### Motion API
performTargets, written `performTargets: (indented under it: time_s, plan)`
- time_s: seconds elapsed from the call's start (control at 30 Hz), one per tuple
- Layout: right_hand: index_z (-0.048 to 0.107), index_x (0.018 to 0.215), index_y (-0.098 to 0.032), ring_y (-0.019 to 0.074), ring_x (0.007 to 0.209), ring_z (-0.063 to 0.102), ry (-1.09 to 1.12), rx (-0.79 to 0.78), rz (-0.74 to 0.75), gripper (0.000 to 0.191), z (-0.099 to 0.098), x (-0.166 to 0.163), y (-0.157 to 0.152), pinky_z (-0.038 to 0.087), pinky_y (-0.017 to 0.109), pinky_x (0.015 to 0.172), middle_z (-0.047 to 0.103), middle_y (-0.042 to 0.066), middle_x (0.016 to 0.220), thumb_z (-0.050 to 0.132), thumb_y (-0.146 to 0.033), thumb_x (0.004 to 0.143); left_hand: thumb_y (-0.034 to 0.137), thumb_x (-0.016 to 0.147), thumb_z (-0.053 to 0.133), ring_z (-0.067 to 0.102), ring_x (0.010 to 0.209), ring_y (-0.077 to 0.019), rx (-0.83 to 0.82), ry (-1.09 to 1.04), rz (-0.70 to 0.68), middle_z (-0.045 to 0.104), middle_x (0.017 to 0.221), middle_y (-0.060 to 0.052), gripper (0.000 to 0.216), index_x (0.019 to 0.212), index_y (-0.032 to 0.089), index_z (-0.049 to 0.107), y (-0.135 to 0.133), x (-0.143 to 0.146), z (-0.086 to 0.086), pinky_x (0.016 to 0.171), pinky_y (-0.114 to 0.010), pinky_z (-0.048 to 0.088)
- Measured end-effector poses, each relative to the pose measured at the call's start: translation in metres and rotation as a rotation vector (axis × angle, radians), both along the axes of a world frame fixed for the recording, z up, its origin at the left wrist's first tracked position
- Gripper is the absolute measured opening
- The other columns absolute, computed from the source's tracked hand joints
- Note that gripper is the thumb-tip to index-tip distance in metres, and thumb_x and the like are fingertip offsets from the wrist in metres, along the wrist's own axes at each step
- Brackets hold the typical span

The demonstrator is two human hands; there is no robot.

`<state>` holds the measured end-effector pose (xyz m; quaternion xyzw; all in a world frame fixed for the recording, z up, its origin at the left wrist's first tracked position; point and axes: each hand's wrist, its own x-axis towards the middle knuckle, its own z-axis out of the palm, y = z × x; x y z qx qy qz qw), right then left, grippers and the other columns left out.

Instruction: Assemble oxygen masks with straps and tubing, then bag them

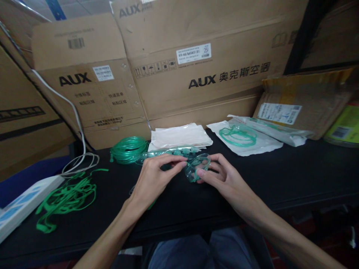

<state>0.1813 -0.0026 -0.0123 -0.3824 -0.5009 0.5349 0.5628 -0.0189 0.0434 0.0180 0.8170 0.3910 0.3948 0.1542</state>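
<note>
Over the front of the black table, my right hand (217, 172) grips a clear green oxygen mask (193, 172), thumb on its front and fingers curled behind. My left hand (159, 172) is closed in a pinch right at the mask's left edge. What lies between those fingertips is too small to make out. Just behind the hands, more clear green mask parts (179, 151) lie in a row, partly hidden by my left hand. A bit of green strap (152, 204) shows under my left wrist.
Coiled green tubing (129, 149) and a tangle of green elastic straps (68, 198) lie left, near a white power strip (30, 203). White pouches (181, 136) are stacked behind. At right, tubing (238, 135) rests on a white pouch. Large cardboard boxes (218, 48) wall off the back.
</note>
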Motion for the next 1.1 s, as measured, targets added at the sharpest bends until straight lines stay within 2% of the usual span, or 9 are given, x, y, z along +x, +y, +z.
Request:
performTargets:
  time_s: [0.33,0.67,0.8,0.97,1.1]
  plan:
    - [0.048,0.094,-0.024,0.0163,0.078,0.069,0.007,-0.007,-0.008,0.047,0.002,-0.001,0.000,0.054,0.030,0.078,0.069,0.001,0.093,0.082,-0.049,0.074,0.027,0.090,0.069,0.070,0.083,-0.0173,0.060,0.023,0.001,0.077,0.091,-0.001,0.011,0.093,0.021,0.078,-0.001,0.000,0.002,0.077,-0.025,0.051]
    - [0.048,0.093,-0.024,0.0202,0.084,0.073,-0.013,0.003,-0.024,0.053,-0.003,-0.002,0.003,0.058,0.033,0.079,0.071,0.002,0.096,0.087,-0.049,0.067,0.018,0.087,0.067,0.068,0.076,-0.0175,0.199,0.086,0.010,0.074,0.081,-0.002,0.007,0.085,0.019,0.073,-0.005,0.005,0.002,0.075,-0.028,0.051]
    - [0.048,0.093,-0.024,0.0216,0.090,0.074,0.021,-0.012,-0.001,0.057,-0.004,-0.003,0.003,0.060,0.033,0.081,0.073,0.003,0.098,0.091,-0.045,0.062,0.016,0.086,0.067,0.069,0.077,-0.0184,0.206,0.081,-0.026,0.075,0.083,-0.002,0.007,0.083,0.020,0.073,-0.006,0.005,0.001,0.076,-0.029,0.052]
    - [0.048,0.091,-0.024,0.0200,0.087,0.075,0.009,0.012,0.016,0.054,-0.008,-0.003,0.003,0.061,0.031,0.078,0.070,0.001,0.093,0.091,-0.039,0.063,0.012,0.085,0.070,0.070,0.081,-0.0184,0.199,0.085,-0.075,0.077,0.087,-0.002,0.008,0.086,0.019,0.075,-0.005,0.005,-0.001,0.080,-0.029,0.051]
    - [0.049,0.090,-0.025,0.0200,0.087,0.074,0.031,0.022,0.016,0.055,-0.011,-0.004,0.004,0.062,0.034,0.083,0.069,-0.001,0.093,0.093,-0.038,0.060,0.017,0.087,0.073,0.071,0.083,-0.0188,0.184,0.076,-0.086,0.079,0.091,-0.002,0.006,0.090,0.020,0.076,-0.004,0.004,-0.001,0.081,-0.029,0.053]
